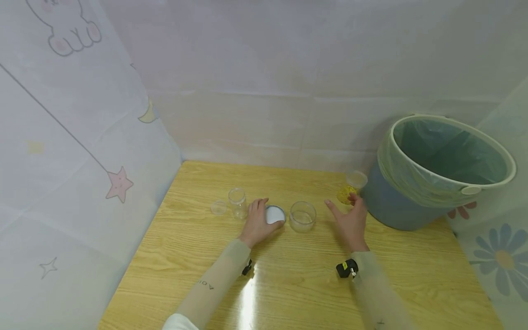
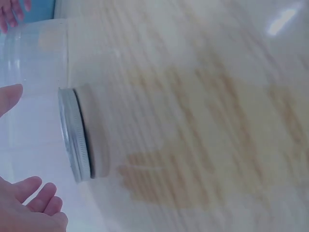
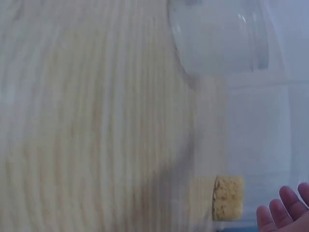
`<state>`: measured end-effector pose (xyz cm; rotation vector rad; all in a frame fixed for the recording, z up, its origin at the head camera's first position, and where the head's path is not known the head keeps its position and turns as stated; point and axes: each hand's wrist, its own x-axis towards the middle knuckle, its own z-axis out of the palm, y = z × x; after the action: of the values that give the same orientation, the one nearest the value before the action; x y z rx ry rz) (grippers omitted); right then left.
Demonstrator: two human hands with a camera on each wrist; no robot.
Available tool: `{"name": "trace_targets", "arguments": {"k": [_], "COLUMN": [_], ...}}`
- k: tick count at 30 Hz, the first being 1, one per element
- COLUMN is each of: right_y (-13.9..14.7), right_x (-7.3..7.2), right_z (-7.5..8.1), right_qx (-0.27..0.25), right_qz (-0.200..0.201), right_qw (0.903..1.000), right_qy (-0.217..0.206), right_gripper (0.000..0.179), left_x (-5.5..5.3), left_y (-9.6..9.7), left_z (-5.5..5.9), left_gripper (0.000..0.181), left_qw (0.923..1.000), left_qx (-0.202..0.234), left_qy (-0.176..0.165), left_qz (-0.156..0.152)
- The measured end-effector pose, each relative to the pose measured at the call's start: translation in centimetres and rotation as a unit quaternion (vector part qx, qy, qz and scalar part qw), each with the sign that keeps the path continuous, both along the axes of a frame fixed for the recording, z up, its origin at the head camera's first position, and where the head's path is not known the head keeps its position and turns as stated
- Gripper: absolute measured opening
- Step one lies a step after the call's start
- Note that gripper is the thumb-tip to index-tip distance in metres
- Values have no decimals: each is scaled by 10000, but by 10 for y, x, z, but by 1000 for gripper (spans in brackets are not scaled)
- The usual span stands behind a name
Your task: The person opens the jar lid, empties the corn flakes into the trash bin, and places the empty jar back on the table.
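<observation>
My left hand spreads its thumb and fingers on either side of a round metal-rimmed lid. In the left wrist view a gap shows between those fingers and the ribbed lid, which lies on the table. Just right of the lid stands a wide, clear, open jar. My right hand is held with thumb and fingers apart, holding nothing, near a yellow, rough-textured piece. In the right wrist view its fingertips appear beside that yellow piece, apart from it.
A taller clear jar stands left of my left hand, beside a small clear disc. Behind the yellow piece is another clear round item. A large lined bin stands at the right. Printed cloth walls close the back and sides.
</observation>
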<state>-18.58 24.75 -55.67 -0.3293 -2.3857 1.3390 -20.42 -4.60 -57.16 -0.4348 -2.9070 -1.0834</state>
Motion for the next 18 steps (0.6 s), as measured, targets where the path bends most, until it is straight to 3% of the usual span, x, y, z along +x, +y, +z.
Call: {"name": "trace_targets", "arguments": {"k": [7, 18], "right_y": [25, 51], "right_x": [-6, -22], "right_z": [7, 18], "right_qx": [-8, -52], "right_qz": [-390, 131], "right_qw": [9992, 9974], "right_qy": [42, -712], "right_gripper": [95, 109], "left_x": [0, 7], "left_y": [-1, -2], "left_z": [7, 22], "left_gripper": [89, 83], "left_qw": [9997, 9986], "left_qx": [119, 404], "left_qy": [198, 284], "left_qz": [-63, -215]}}
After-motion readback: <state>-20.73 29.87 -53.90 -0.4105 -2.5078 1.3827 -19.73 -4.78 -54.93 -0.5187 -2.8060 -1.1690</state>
